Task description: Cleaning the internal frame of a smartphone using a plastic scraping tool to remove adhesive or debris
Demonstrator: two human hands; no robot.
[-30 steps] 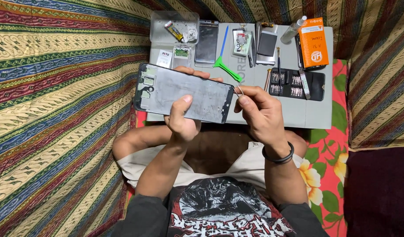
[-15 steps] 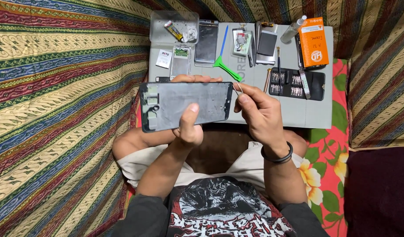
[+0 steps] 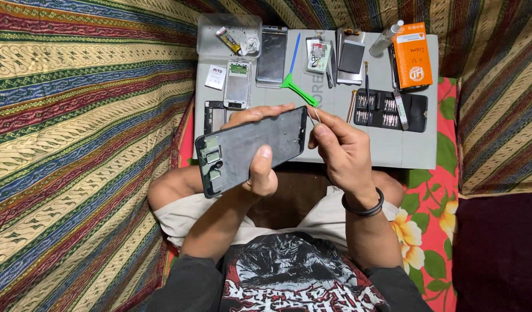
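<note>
the left hand grips a tilted phone frame above the lap, near the grey mat; the right hand pinches thin tweezers touching its top corner.

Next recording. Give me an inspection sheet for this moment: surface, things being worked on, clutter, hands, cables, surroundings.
Surface: grey work mat lying on patterned cloth.
Things in hand: dark phone frame, tilted, gripped by the left hand; thin metal tool pinched in the right hand, its tip at the frame's right end.
Clutter: green plastic pry tool, blue spudger, black screwdriver bit case, orange box, several phone parts, a clear lidded box, a small bottle.
Hands: both closed on their things; dark wristband on the right wrist.
Cables: nothing seen.
Surroundings: striped woven cloth, red floral cloth; person sits cross-legged.
</note>
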